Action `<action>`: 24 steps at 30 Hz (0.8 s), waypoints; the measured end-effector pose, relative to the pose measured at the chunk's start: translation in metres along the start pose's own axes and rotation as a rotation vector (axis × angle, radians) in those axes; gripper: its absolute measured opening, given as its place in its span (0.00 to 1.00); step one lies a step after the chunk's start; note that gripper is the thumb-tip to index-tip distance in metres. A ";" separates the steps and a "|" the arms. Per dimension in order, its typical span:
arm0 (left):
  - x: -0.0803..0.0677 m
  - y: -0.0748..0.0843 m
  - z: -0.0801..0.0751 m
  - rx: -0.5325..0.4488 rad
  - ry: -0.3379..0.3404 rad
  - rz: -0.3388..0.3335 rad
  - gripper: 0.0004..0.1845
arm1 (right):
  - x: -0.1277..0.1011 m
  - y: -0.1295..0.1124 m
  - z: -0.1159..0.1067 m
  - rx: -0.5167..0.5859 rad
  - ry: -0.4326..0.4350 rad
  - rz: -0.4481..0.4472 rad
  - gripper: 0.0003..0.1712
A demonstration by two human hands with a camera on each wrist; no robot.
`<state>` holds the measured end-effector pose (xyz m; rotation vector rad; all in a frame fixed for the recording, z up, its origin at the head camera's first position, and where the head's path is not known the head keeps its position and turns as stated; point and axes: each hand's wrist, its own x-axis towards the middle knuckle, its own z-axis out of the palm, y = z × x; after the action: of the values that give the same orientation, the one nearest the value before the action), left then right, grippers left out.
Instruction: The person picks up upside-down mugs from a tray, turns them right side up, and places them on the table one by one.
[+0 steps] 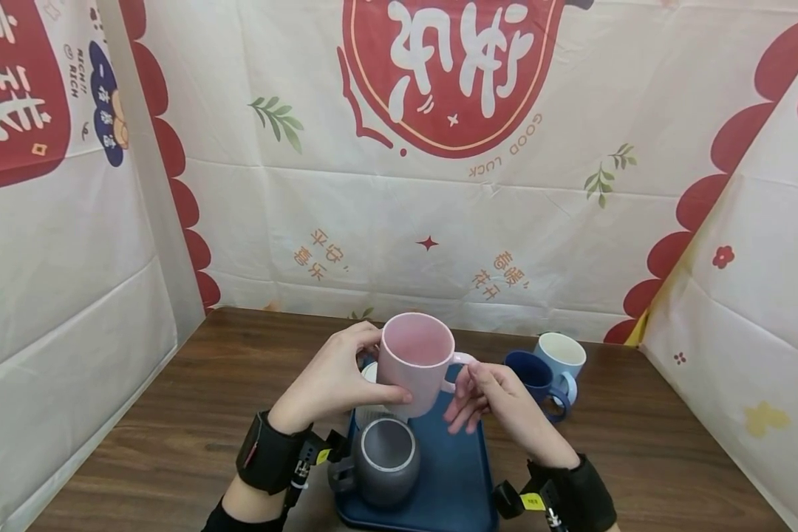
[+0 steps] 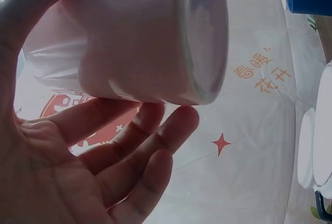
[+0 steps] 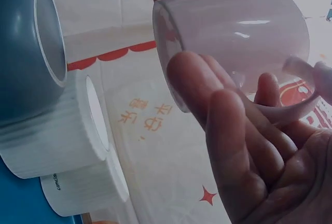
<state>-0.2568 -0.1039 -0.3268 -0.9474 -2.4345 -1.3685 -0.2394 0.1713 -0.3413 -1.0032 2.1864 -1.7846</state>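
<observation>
A pink mug (image 1: 415,362) is held up over the far end of a blue tray (image 1: 459,473), its mouth tilted toward me. My left hand (image 1: 346,378) grips its body from the left, thumb across the front and fingers round the back. In the left wrist view the mug (image 2: 145,37) lies between thumb and fairly straight fingers (image 2: 150,130). My right hand (image 1: 482,395) is at the mug's handle (image 1: 462,362), fingers relaxed and pointing down. In the right wrist view the mug (image 3: 244,37) sits just past the extended fingers (image 3: 228,130), which touch the handle (image 3: 303,86).
On the tray stand a dark grey mug (image 1: 387,458) and white ribbed cups (image 1: 370,410) behind it, also seen as white ribbed cups (image 3: 62,136). A dark blue mug (image 1: 535,377) and a light blue mug (image 1: 561,355) stand right of the tray on the wooden table (image 1: 173,428). Printed cloth walls enclose three sides.
</observation>
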 end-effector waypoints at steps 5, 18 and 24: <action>0.001 0.001 0.000 -0.051 -0.007 0.012 0.33 | 0.000 -0.001 0.002 -0.031 0.011 0.007 0.31; 0.001 0.003 0.006 -0.065 -0.002 -0.038 0.31 | -0.003 -0.001 0.000 -0.232 0.167 0.032 0.26; 0.002 0.005 0.008 -0.024 -0.017 -0.038 0.30 | -0.006 -0.008 -0.004 -0.158 0.182 0.016 0.17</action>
<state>-0.2540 -0.0948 -0.3274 -0.9260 -2.4664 -1.4109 -0.2336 0.1778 -0.3346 -0.8805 2.4710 -1.7830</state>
